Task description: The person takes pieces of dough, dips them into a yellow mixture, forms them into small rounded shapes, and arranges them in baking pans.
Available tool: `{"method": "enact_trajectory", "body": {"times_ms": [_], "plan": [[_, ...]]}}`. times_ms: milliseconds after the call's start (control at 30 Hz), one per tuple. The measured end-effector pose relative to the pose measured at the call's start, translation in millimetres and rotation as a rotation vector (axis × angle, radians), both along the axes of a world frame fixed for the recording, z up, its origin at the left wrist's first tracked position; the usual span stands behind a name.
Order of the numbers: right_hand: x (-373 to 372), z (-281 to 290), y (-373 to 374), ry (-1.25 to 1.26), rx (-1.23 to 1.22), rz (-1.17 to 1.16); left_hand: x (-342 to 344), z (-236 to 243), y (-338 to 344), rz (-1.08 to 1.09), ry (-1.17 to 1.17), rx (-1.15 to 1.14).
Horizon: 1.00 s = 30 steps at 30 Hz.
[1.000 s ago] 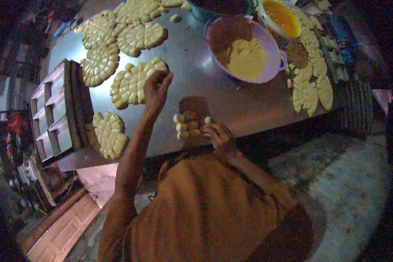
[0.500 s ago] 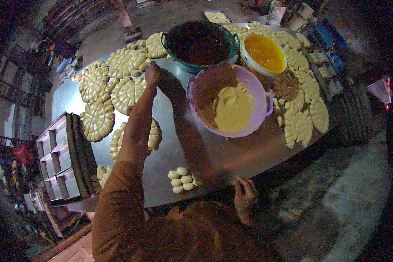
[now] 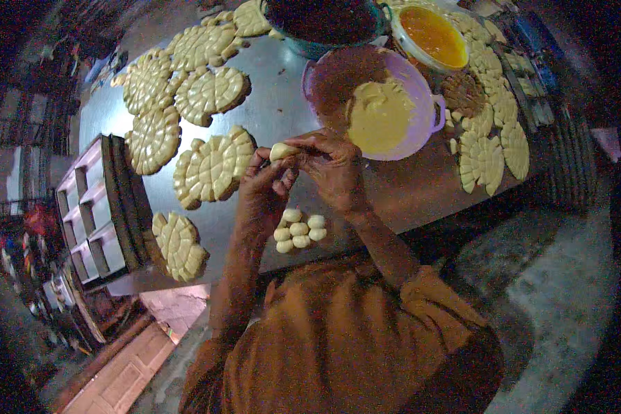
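Note:
My left hand (image 3: pixel 271 176) and my right hand (image 3: pixel 331 165) meet above the middle of the steel table, their fingers closed on a small pale dough piece (image 3: pixel 283 152). Nearer the front edge, below them, lies a cluster of small dough balls (image 3: pixel 298 235). To the left of my hands sits a large dough piece scored into segments (image 3: pixel 212 169), and another (image 3: pixel 178 245) lies by the front edge. Just beyond my right hand stands a lilac tub (image 3: pixel 419 103) of pale yellow batter with brown smears on its inner wall.
Stacked metal divided trays (image 3: pixel 90 207) stand at the left edge. More scored dough pieces (image 3: pixel 210 96) spread across the back left and right (image 3: pixel 479 159). A dark green tub (image 3: pixel 303 48) and a white bowl of orange-yellow mixture (image 3: pixel 435 38) stand behind the lilac tub, near a brown mass (image 3: pixel 462 93).
My left hand has come back from the far side of the table, and my right hand has risen from the front edge to join it. A small dough piece is now held between them.

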State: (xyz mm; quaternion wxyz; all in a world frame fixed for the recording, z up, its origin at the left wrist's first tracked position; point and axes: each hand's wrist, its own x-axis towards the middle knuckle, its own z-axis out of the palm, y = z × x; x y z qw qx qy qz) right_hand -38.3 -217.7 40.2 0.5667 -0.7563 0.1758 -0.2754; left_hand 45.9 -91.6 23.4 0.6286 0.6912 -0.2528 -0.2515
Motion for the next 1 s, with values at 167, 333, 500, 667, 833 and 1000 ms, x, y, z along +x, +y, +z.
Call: {"method": "enact_trajectory", "body": {"times_ms": [167, 333, 500, 667, 833, 1000], "plan": [[-5.1, -17.7, 3.0, 0.005, -0.008, 0.024, -4.7, 14.9, 26.7, 0.171, 0.316, -0.057], [-33.6, -22.6, 37.0, -0.128, 0.636, 0.196, -43.9, 36.1, 1.4, 0.379, -0.938, 0.108], [-90.4, -34.7, 34.0, 0.034, 0.721, 0.338, -49.9, 26.3, -3.1, -0.102, -0.992, -0.103], [-100.8, -34.7, -4.2, 0.159, 0.634, 0.391, -55.7, 38.9, -30.3, -0.388, -0.425, 0.227], [-44.2, -11.5, -116.7, 0.209, 0.255, 0.297, -61.7, -12.8, -15.6, 0.062, 0.255, -0.342], [108.4, -28.5, -285.1, 0.490, -0.170, 0.393, -50.9, -47.5, 98.4, 0.548, 0.155, -0.010]]}}
